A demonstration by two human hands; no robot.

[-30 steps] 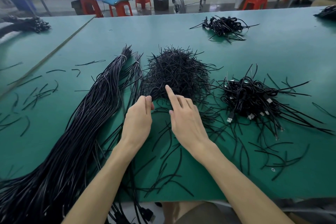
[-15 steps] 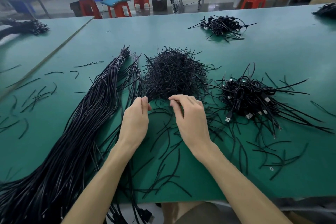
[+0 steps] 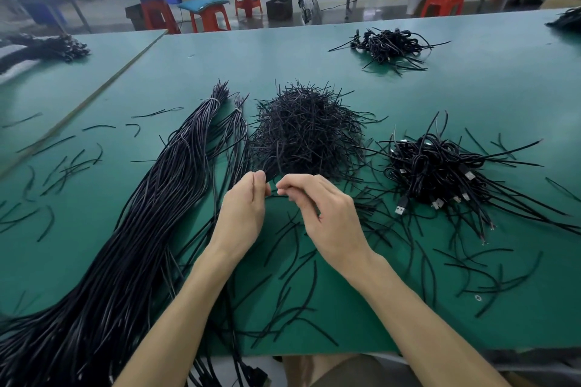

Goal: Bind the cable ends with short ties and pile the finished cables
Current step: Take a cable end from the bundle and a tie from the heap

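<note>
Short tie (image 3: 278, 196) spans gap between both hands, just near of heap of ties (image 3: 305, 135) at tabletop (image 3: 314, 56) centre. Long cable bundle (image 3: 141, 229) runs along left, its far ends banded. Finished cables (image 3: 440, 173) piled right, USB plugs showing; second pile (image 3: 390, 47) far right. Loose ties (image 3: 292, 261) litter tabletop under forearms. Left hand (image 3: 243, 210) raised, thumb and forefinger pressed together on tie end. Right hand (image 3: 327, 217) raised, fingers curled, pinching other end.
</note>
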